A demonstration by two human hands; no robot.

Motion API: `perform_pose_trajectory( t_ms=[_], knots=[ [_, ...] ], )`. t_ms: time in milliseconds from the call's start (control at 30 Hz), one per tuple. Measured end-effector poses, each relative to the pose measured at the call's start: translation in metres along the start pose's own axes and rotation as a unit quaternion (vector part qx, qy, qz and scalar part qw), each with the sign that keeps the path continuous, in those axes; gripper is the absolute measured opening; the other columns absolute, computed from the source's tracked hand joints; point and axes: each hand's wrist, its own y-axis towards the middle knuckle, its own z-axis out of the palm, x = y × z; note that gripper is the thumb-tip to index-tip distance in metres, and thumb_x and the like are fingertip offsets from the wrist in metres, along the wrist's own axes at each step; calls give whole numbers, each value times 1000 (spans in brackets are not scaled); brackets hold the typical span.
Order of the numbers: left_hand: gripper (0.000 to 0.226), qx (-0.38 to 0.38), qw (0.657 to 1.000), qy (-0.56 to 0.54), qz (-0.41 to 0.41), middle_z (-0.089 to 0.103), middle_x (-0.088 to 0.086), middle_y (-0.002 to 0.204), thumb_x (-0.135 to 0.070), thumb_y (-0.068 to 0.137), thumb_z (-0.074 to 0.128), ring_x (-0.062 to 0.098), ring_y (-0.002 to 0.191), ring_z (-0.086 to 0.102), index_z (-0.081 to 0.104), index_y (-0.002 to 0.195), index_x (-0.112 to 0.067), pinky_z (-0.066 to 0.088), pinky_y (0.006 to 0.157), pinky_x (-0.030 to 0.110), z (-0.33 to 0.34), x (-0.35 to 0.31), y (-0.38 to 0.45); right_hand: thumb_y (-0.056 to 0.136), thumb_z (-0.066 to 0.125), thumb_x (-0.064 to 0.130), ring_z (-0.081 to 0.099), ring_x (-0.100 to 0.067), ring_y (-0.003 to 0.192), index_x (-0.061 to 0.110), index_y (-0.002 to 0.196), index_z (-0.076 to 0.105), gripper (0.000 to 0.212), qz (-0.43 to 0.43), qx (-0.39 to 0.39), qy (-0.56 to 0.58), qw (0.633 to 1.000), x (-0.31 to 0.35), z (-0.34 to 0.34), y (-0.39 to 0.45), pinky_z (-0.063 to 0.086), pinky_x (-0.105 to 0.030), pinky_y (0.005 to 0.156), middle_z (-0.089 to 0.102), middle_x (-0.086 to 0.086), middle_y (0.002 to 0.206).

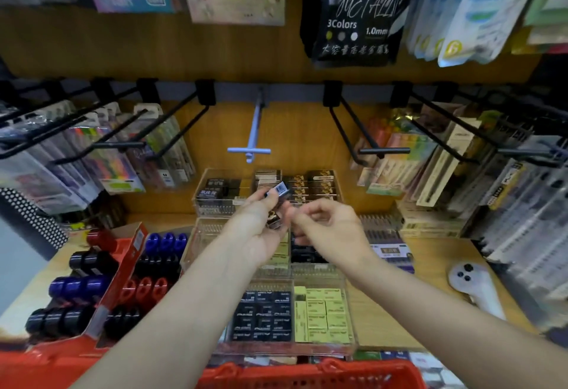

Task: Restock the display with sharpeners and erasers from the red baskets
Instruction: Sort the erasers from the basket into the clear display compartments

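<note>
- Tabletop (424,268) is carrying the whole display, under peg hooks of hanging pen packs; stock is sitting low so it is being reached from above.
- Red basket (310,376) is sitting at the near edge, right under the arms, likely so refills are staying within a short reach.
- Red cardboard tray (123,268) on the left is holding sharpeners (73,285) in rows sorted by colour: blue, black, red.
- Clear acrylic bins (350,311) in the centre are keeping erasers sorted by type: black erasers (264,315) beside yellow erasers (322,311), more boxed ones further back.
- Left hand (261,228) is hovering above the middle bins, fingers clamped on a few small dark eraser packs (278,191), one raised at the fingertips with its label up, probably serving as the feed stack.
- Right hand (322,222) is sitting just beside it, fingers loosely curled and holding nothing that I can see, apparently positioned for picking the next pack off.
- White handheld device (473,284) is lying on the right, well apart from the bins.
</note>
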Motion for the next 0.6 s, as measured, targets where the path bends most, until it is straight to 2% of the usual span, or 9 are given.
perform_pose_trajectory(
  t_ms=[67,167,200,267,333,433,467,533,600],
  knots=[
    [11,11,1000,4,7,64,13,90,-10,97,55,21,76,65,60,104,-16,58,69,43,1,4,-7,76,81,38,73,-20,76,18,85,72,24,22,21,16,999,5,8,-12,61,-42,75,74,0,78],
    [9,37,999,7,25,70,13,77,-9,98,55,22,62,70,59,103,-15,58,56,38,1,7,-17,75,83,33,72,-20,82,20,90,69,24,52,35,26,998,16,16,-18,60,-37,78,74,-3,85],
    [10,44,998,9,31,70,12,79,-9,97,56,22,67,71,61,105,-14,58,59,36,0,7,-19,76,83,30,71,-18,84,22,91,68,22,58,34,23,997,20,16,-18,59,-33,78,74,-2,87],
    [17,54,997,22,43,69,10,90,-12,96,58,23,84,65,62,113,-12,56,79,41,-4,2,-19,79,81,22,70,-14,84,22,93,69,18,78,35,39,996,25,12,-19,57,-30,78,74,-2,90],
    [20,41,998,-5,50,66,12,98,-11,98,55,21,90,63,61,116,-5,53,85,38,-8,-7,-19,83,77,15,68,-13,79,19,97,70,15,84,40,41,995,28,1,-21,58,-30,78,74,-7,92],
    [12,-2,993,-114,33,63,21,107,-5,95,56,27,94,65,59,106,1,59,70,31,-17,-21,-23,85,74,10,69,-13,74,21,94,70,14,87,25,38,995,29,-18,-19,60,-28,78,73,-8,90],
    [10,-9,994,-108,28,61,20,107,-5,93,58,27,92,64,59,103,-1,59,65,30,-21,-23,-24,85,74,9,69,-13,75,20,93,70,14,90,15,46,995,29,-23,-18,60,-29,78,74,-8,88],
    [14,-8,1000,-5,13,57,12,99,-12,89,63,20,82,57,60,100,-4,55,56,26,-28,-19,-22,85,74,8,70,-14,77,19,95,70,16,94,4,68,993,29,-31,-13,60,-30,80,74,-6,85],
    [24,16,989,148,10,50,5,83,-27,90,67,13,67,46,63,102,-7,44,46,20,-27,-11,-20,85,74,9,70,-12,74,20,97,69,17,84,3,81,993,28,-34,-8,59,-28,78,74,-4,80]
  ],
)
